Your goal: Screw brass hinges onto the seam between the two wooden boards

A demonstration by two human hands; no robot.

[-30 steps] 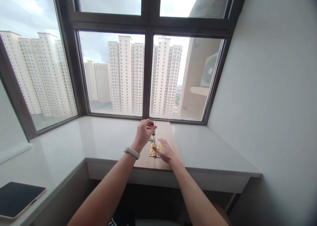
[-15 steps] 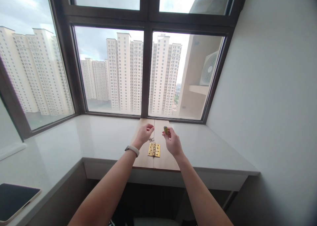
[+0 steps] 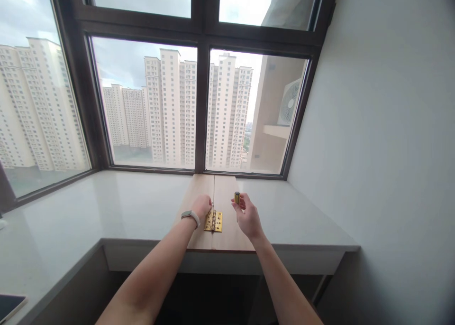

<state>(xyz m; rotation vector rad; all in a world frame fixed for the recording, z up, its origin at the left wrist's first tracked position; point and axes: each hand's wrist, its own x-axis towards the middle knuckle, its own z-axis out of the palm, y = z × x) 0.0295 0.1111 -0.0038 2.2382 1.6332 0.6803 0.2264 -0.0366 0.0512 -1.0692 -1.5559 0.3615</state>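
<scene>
Hold yellow-and-black screwdriver (image 3: 237,199), clasped in right hand (image 3: 249,215) above pale wooden boards (image 3: 224,187), by its handle (image 3: 237,197): probably light, stiff. Note left hand (image 3: 201,206) curled beside gold metal hinge (image 3: 217,221) on boards; cannot tell its grip.

Hinge (image 3: 213,221): bright gold, its leaves dotted with small dark holes. Screwdriver (image 3: 237,199): yellow handle marked with black. Boards (image 3: 224,187): pale tan, with a reddish-brown front edge. Wristband (image 3: 195,217): off-white, bearing a dark grey-green face. Counter (image 3: 142,201): glossy white, crossed by soft grey reflections. Window frame (image 3: 201,102): dark brown. Towers (image 3: 171,106): cream, patterned with regular rows of small grey windows. Outdoor unit (image 3: 289,103): whitish, with a grey circular grille. Wall (image 3: 384,149): plain pale grey, darkening towards the right.
</scene>
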